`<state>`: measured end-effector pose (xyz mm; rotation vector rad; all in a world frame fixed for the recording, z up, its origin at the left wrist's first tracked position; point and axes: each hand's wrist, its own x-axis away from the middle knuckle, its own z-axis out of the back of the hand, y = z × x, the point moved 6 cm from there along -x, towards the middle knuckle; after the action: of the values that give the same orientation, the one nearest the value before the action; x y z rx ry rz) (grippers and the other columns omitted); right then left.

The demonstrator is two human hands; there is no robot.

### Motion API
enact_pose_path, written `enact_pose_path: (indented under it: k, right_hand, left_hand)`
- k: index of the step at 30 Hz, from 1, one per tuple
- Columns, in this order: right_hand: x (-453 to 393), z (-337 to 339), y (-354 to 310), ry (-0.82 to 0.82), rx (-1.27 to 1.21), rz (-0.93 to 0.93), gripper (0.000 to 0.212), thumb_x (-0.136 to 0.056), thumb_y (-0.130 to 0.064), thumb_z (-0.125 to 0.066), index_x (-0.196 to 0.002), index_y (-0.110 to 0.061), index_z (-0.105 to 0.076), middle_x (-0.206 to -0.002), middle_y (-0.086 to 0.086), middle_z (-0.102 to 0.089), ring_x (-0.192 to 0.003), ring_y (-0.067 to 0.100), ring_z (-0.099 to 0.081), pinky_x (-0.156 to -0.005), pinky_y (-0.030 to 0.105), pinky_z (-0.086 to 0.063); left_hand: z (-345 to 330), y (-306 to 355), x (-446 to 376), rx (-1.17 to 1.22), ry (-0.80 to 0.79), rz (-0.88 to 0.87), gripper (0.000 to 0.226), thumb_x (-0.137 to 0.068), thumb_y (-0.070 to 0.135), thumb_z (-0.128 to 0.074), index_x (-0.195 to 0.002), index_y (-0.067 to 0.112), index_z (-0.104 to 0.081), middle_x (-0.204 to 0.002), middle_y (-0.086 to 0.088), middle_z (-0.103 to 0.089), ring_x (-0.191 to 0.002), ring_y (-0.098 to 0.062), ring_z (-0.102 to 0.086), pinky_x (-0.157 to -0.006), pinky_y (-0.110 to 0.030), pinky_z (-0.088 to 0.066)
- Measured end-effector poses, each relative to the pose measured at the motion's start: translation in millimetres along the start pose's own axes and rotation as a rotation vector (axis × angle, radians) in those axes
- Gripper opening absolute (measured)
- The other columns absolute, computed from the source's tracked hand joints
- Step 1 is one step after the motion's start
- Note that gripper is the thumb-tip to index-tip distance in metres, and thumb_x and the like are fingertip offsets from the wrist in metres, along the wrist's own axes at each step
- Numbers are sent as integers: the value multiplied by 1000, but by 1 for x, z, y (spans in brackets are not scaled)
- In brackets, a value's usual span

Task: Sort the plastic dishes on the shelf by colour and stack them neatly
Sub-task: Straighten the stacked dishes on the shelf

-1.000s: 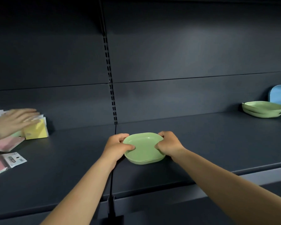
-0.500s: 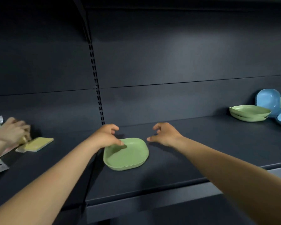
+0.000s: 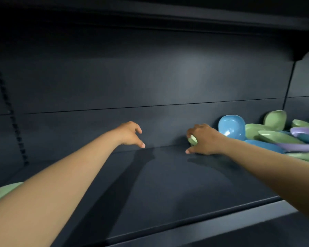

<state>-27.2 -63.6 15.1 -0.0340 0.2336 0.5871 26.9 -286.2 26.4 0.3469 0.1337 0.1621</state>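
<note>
My right hand [image 3: 204, 139] reaches to the back of the dark shelf [image 3: 168, 179] and grips the rim of a pale green dish [image 3: 192, 140]; most of that dish is hidden under the hand. My left hand [image 3: 130, 134] hovers empty to its left with loosely spread fingers. Another green dish [image 3: 0, 193] lies at the lower left, partly hidden behind my left forearm. At the right lies a jumbled pile: a blue dish [image 3: 231, 127] leaning on the back wall, green dishes [image 3: 275, 120], a purple dish [image 3: 303, 131] and a flat blue dish [image 3: 264, 146].
The back panel of the shelf stands close behind both hands. A slotted upright post [image 3: 7, 104] runs down the left side. The shelf's front lip [image 3: 203, 227] crosses the bottom, and an upper shelf hangs overhead.
Both hands have let go of the green dish, now left at the lower left. The view has swung right, and my right hand has reached a green dish beside the pile.
</note>
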Motion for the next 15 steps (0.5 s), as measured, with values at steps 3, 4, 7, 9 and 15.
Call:
enact_pose_path:
  k: [3,4,7,9,15]
  right_hand:
    - [1,4,70,-9,50,-7,58,-77,-52,-67,-123,-20,-52,-121,5,-52,-118,26,-45,-91,32,-40]
    - [0,6,89,-6,56,-6,58,-77,-52,-67,-122,-19,-53,-120,5,-53,-117,26,-46,-90,31,-40]
    - [-2,10,136,-13,67,-4,58,-80,-50,-65,-127,-18,-51,-127,4,-50,-123,25,-42,-95,29,-37]
    - [-4,9,160,-21,100,-11,60,-83,-49,-63,-132,-19,-48,-132,3,-47,-127,24,-39,-94,27,-33]
    - [-25,-8,216,-99,-25,-91,58,-84,-48,-61,-132,-19,-47,-132,-1,-50,-124,20,-44,-92,26,-35]
  left_hand:
    - [-31,55,-26,-10,-32,11,60,-76,32,-77,-129,19,-52,-135,-1,-47,-121,-20,-49,-92,-25,-38]
    - [-37,69,-34,-14,-29,15,60,-76,32,-77,-129,19,-52,-135,-1,-47,-121,-20,-49,-93,-26,-38]
    - [-53,100,-55,-6,-37,43,60,-76,32,-76,-129,18,-52,-135,-1,-47,-121,-20,-49,-95,-27,-39]
    - [-59,113,-67,3,-31,70,59,-78,33,-75,-129,18,-52,-135,-1,-47,-122,-20,-48,-97,-28,-39]
    - [-85,134,-102,92,-28,173,40,-86,33,-66,-119,14,-58,-120,-2,-54,-110,-21,-53,-90,-27,-40]
